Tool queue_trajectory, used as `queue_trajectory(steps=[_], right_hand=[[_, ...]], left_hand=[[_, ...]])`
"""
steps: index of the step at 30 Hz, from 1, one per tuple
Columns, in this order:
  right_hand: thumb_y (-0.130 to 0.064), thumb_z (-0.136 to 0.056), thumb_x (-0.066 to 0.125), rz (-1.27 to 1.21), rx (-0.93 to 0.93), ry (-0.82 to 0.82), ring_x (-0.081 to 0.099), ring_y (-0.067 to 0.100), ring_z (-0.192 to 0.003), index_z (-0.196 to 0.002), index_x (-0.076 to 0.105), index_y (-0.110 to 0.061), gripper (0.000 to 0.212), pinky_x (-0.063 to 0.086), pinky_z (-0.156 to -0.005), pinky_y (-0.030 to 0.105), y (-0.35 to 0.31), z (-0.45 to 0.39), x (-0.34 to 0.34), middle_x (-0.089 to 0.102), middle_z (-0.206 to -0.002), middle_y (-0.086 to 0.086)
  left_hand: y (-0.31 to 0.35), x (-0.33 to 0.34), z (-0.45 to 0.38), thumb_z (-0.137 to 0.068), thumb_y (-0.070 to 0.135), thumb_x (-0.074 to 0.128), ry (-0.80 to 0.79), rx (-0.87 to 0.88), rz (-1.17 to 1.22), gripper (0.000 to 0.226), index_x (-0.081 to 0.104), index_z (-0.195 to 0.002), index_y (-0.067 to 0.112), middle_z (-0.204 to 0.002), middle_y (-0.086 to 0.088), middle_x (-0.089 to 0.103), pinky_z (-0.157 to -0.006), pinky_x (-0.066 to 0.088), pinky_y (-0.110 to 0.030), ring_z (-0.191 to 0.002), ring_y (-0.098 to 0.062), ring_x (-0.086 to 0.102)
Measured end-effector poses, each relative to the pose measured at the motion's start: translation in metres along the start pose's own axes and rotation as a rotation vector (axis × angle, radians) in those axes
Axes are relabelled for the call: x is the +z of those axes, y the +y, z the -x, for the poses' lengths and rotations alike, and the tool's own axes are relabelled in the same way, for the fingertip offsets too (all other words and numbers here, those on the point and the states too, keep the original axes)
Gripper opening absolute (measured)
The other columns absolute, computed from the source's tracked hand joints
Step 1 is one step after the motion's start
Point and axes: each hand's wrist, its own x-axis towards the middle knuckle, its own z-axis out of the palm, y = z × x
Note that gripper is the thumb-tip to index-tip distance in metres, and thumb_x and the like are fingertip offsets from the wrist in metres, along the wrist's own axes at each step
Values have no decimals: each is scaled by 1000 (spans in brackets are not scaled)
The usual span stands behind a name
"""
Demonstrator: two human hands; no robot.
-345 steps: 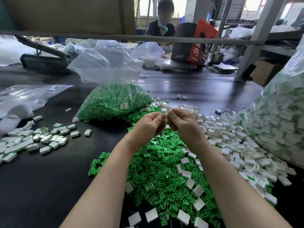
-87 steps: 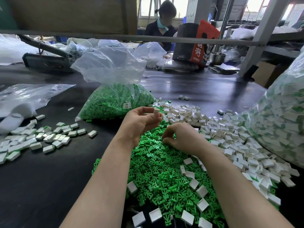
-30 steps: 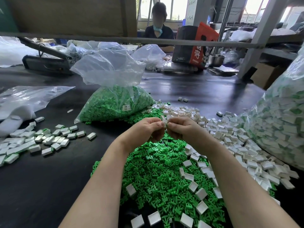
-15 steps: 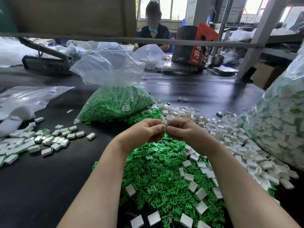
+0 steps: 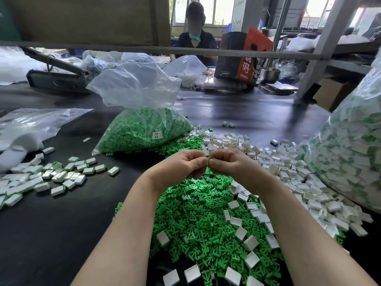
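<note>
Clear bag (image 5: 144,131), mouth open, held green clips. Larger bag (image 5: 350,157), cut off at the right edge, held white pieces flecked green. Left hand (image 5: 181,168) and right hand (image 5: 233,166) were curled, fingertips together pinching one small piece (image 5: 207,158) above the loose green pile (image 5: 202,219). The piece was mostly hidden by the fingers. Bare dark table (image 5: 51,234) lay left of the pile.

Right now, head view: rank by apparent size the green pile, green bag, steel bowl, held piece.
1. Green pile, though nearest the camera.
2. Green bag.
3. Steel bowl, far off.
4. Held piece, mostly hidden.
</note>
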Motion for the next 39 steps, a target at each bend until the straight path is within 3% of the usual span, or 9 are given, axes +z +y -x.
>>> queue_trajectory(steps=[5,8,13,16,21,27,39], right_hand=[[-8,-98,54,-5,-23,65,38,16,-66,-83,55,8,21,34,-64,28,0,-1,1,43,-68,4],[-5,-98,52,-78,-50,117,39,21,-73,-86,53,12,21,36,-72,36,-3,0,4,42,-74,11],[-1,-98,50,-105,-79,186,39,25,-75,-89,50,18,21,34,-74,41,-1,-4,7,43,-77,13],[-2,-98,51,-83,-79,208,38,25,-72,-84,52,11,20,33,-71,42,1,-6,8,42,-73,12],[-14,-95,54,8,-113,253,40,20,-66,-70,56,-17,25,34,-65,40,-1,-9,9,45,-66,4],[-7,-97,54,74,-100,169,39,19,-68,-75,53,1,23,33,-66,37,-2,-7,8,43,-68,5],[-5,-96,55,97,-76,55,37,9,-61,-68,53,-15,30,32,-60,24,0,-2,1,42,-60,-9]], left_hand=[[-1,3,-4,-103,19,45,66,19,24,27,56,-79,13,-68,-1,53,-60,36,-20,-63,-12,43],[0,5,-6,-103,17,45,121,54,74,30,56,-75,17,-67,-1,55,-59,36,-22,-64,-14,44],[1,8,-7,-103,14,44,160,101,138,29,55,-76,12,-67,-2,53,-57,39,-15,-58,-6,45],[1,7,-6,-103,14,44,169,102,156,29,55,-76,10,-68,-3,54,-56,40,-13,-57,-4,47],[2,7,-6,-103,14,44,194,105,180,32,57,-74,13,-65,-3,58,-55,40,-15,-56,-6,49],[-1,3,-3,-103,15,45,140,54,134,31,57,-75,16,-66,0,54,-58,35,-21,-63,-13,43],[0,2,0,-103,14,44,35,13,82,26,53,-79,12,-65,1,48,-57,34,-15,-59,-7,41]])
